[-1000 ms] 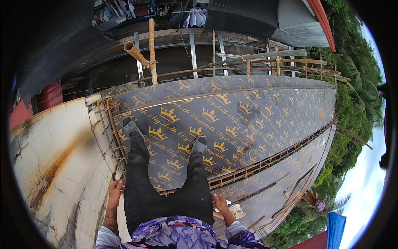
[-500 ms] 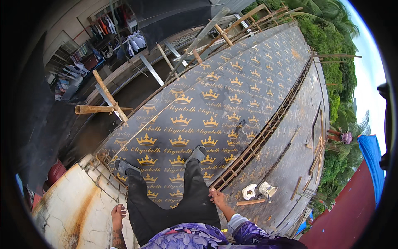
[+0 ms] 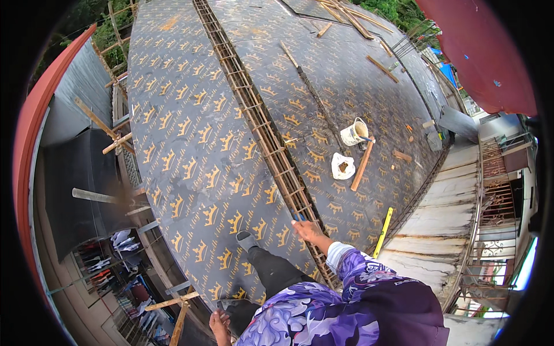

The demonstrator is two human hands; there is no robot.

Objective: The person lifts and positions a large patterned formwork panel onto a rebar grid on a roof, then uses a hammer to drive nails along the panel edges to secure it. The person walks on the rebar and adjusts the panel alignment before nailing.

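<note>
My right hand (image 3: pixel 310 231) reaches over the long rusty rebar cage (image 3: pixel 261 125) that lies in a slot between the dark printed boards (image 3: pixel 190 132). Its fingers are closed; a small blue bit shows at the fingertips, too small to name. At the lower edge, near my dark trouser leg, is my left hand (image 3: pixel 220 326). Those fingers are curled too, with a dark tip at the top, and what they hold cannot be made out. My shod foot (image 3: pixel 247 240) stands on the boards left of the cage.
Right of the cage stand a white bucket (image 3: pixel 353 134), a white bag (image 3: pixel 343 166) with brown contents and a wooden strip (image 3: pixel 363 166). A yellow spirit level (image 3: pixel 383 233) lies near a concrete ledge (image 3: pixel 427 230). Bamboo poles (image 3: pixel 95 196) jut along the deck's left edge, above a drop.
My view and body have turned right; the bucket, bag and rebar cage now show more centrally. My right hand has moved out over the cage. The yellow level has come into fuller view.
</note>
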